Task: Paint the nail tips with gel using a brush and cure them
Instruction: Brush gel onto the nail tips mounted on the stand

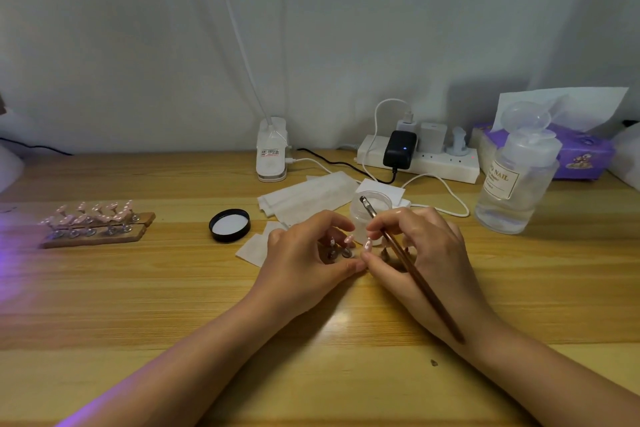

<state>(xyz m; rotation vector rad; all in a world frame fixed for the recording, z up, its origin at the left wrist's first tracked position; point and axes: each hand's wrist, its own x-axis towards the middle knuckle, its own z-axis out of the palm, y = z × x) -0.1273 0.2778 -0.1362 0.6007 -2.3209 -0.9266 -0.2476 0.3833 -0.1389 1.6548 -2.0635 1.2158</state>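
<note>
Nail tips on small stands sit half-hidden between both hands on the tabletop; left hand fingers curl loosely, right hand fingers pinch one tip, brush tucked along them.

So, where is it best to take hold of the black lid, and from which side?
Grip the black lid by its raised rim, from above, fingers on opposite edges. It lies flat, open side up, on the table with free space around it.
</note>
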